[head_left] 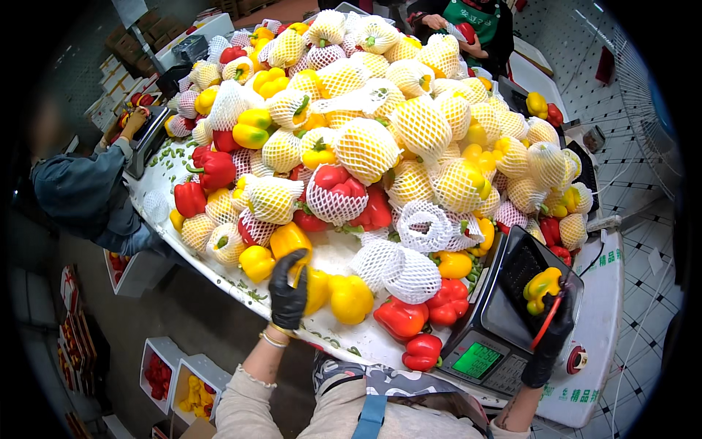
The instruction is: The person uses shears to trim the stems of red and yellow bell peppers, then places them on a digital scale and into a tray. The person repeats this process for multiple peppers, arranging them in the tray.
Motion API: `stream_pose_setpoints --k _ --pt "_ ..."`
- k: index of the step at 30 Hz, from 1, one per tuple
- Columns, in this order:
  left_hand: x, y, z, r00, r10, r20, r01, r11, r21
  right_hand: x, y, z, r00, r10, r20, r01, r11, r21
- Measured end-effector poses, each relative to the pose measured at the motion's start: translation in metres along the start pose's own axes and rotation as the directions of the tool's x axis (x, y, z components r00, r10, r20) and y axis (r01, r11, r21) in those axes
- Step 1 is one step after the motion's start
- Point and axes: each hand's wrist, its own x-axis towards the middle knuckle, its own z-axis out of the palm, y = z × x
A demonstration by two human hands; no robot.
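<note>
My left hand (289, 293), in a black glove, has its thumb and fingers around the lower end of a yellow bell pepper (290, 241). More yellow bell peppers (351, 299) lie just right of it. Also black-gloved, my right hand (555, 324) holds a red-handled tool (546, 324); its working end is hidden. Its fingers touch a yellow-green bell pepper (540, 288) above the black tray of a digital scale (496, 329) with a lit green display. Loose white foam nets (414, 274) and red bell peppers (401, 318) lie between my hands.
A tall heap of foam-netted bell peppers (422, 129) covers the white table (244, 299). A person (82, 186) works at the left; another, in a green apron (469, 24), holds a red pepper at the back. White foam boxes (205, 365) with peppers stand on the floor. A fan (641, 104) stands right.
</note>
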Motion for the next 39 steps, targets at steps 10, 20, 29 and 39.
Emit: stream_pose_setpoints --k 10,20,29,39 --pt "0.099 -0.104 -0.044 0.989 0.149 -0.021 -0.117 0.847 0.518 -0.021 -0.042 0.034 0.981 -0.121 0.149 0.123 0.992 0.000" --pt "0.250 -0.252 -0.061 0.439 -0.801 -0.407 0.663 0.595 -0.455 -0.024 -0.051 0.041 0.973 -0.058 0.223 0.049 0.998 0.043" --pt "0.273 -0.274 -0.055 0.403 -0.778 -0.482 0.788 0.563 -0.250 -0.049 -0.039 0.037 0.924 0.176 0.340 -0.239 0.959 0.151" --pt "0.168 -0.006 -0.016 0.936 0.221 -0.272 -0.233 0.972 -0.013 -0.022 -0.113 0.065 0.791 -0.192 0.581 0.010 0.953 0.302"
